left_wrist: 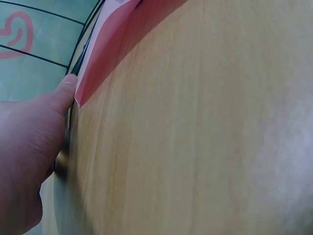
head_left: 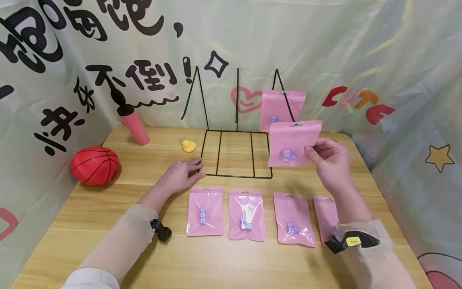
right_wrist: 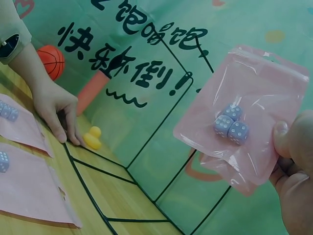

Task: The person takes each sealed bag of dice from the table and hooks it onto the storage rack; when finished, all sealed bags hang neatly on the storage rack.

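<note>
My right hand (head_left: 330,160) pinches the right edge of a pink zip bag (head_left: 294,136) between thumb and fingers. Three lilac dice (right_wrist: 231,125) show through its front. The bag's top hole lies right at the tip of the right prong of a black wire rack (head_left: 235,176). Behind it, another pink bag (head_left: 283,98) with dice hangs from that prong. My left hand (head_left: 180,174) rests on the rack's front left corner, thumb along the front wire and fingertips at the side wire. The left wrist view shows this hand's thumb (left_wrist: 61,93) beside a pink bag's edge.
Several pink dice bags (head_left: 205,200) lie in a row in front of the rack, the rightmost partly under my right forearm. A yellow rubber duck (head_left: 189,145), a pink cylinder with a black top (head_left: 135,126) and a red basketball (head_left: 94,165) stand left. Printed cloth surrounds the table.
</note>
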The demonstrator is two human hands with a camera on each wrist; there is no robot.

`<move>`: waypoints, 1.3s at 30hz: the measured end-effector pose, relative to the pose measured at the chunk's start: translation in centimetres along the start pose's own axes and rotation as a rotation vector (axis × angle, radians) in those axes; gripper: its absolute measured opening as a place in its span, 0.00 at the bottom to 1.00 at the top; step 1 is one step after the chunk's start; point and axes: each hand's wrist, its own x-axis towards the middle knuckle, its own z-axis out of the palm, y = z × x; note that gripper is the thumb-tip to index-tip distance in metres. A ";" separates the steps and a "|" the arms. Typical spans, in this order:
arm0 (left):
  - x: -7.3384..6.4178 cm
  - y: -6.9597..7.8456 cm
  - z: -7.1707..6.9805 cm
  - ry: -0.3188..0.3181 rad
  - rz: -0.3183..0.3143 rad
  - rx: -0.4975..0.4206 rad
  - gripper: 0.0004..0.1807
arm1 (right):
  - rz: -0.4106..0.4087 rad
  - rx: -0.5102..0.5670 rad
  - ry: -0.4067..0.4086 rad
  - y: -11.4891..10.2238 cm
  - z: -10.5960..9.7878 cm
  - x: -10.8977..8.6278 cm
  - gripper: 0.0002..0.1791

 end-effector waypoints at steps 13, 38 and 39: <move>0.2 0.3 0.1 -0.005 0.000 0.002 0.30 | 0.061 -0.025 0.035 0.6 0.9 1.4 0.05; 0.0 0.2 0.1 -0.001 -0.025 -0.009 0.29 | 0.111 -0.107 0.078 1.0 1.7 4.0 0.02; 0.0 0.2 0.1 -0.001 -0.027 -0.010 0.29 | 0.111 -0.107 0.074 1.0 1.6 4.0 0.03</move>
